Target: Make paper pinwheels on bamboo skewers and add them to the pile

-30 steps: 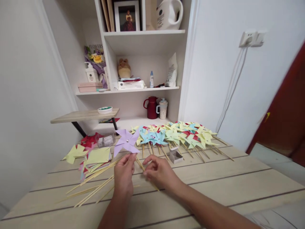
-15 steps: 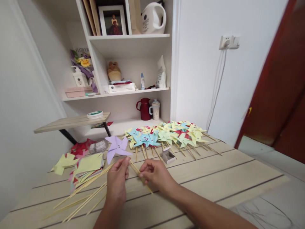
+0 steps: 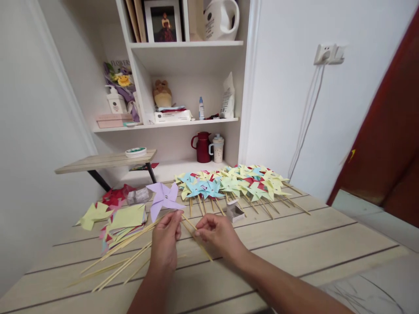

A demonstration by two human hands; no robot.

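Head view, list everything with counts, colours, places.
Table: one, pale wood, foreground
Front pinwheel: one, lilac, above table
Other pinwheels: many, mixed colours, table's back
Open box: one, grey, before them
Loose sticks: several, pale yellow, left
Paper stack: one, multicoloured, left
Loose paper: several, red, yellow, around stack
Clear packet: one, transparent, behind stack
Raised board: one, pale, back left
Jug: one, dark red, bottom shelf
Lidded cup: one, cream, beside jug
Other shelf items: several, mixed, shelves
Wall socket: one, white, right wall
Door: one, maroon, far right
Left hand: one, holding front pinwheel
Right hand: one, pinching stick
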